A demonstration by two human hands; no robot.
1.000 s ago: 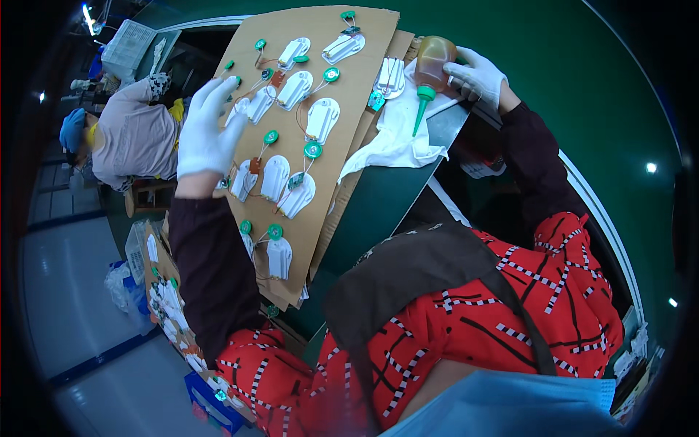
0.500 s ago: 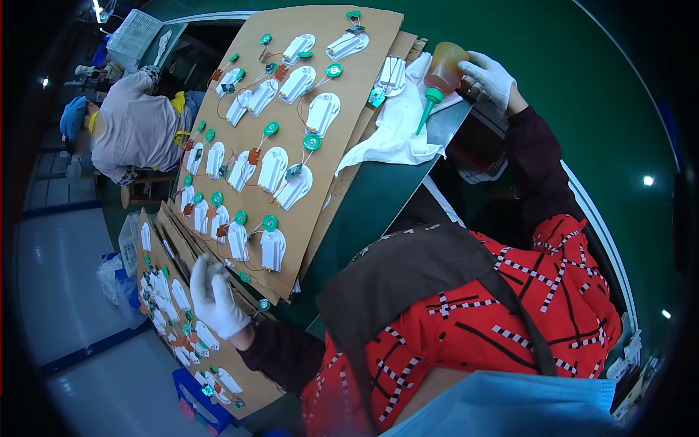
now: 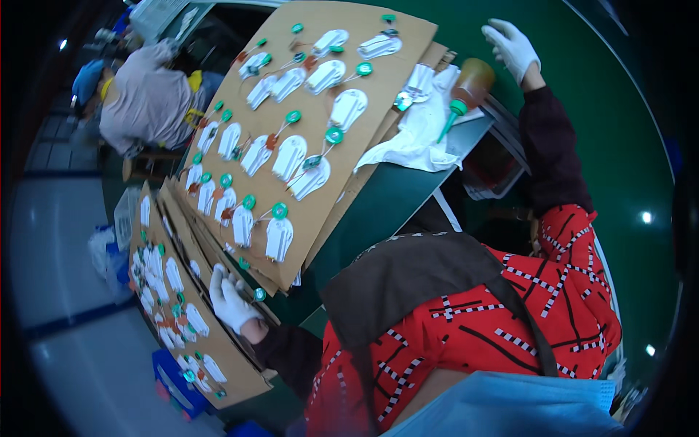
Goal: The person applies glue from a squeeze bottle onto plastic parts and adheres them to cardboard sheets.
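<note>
Right hand [image 3: 513, 51] held, fingers loosely parted, at two o'clock from brown bottle [image 3: 474, 81]. Left hand [image 3: 231, 301] seen near cardboard sheet [image 3: 267, 191], seven o'clock; grip cannot be told.

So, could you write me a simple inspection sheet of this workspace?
Surface: dark green tabletop, partly covered by a brown cardboard sheet.
Work things: white plastic rounded parts and small round green discs spread over the sheet; tilted amber-brown squeeze bottle with a green nozzle.
Clutter: crumpled white cloth beside the cardboard, near the nozzle.
Hands: white-gloved left hand by the sheet's near edge, grip unclear; white-gloved right hand open, apart from the bottle.
Cables: thin wires between discs and parts; otherwise nothing seen.
Surroundings: second brown cardboard sheet with similar parts; co-worker in blue cap; blue box.
</note>
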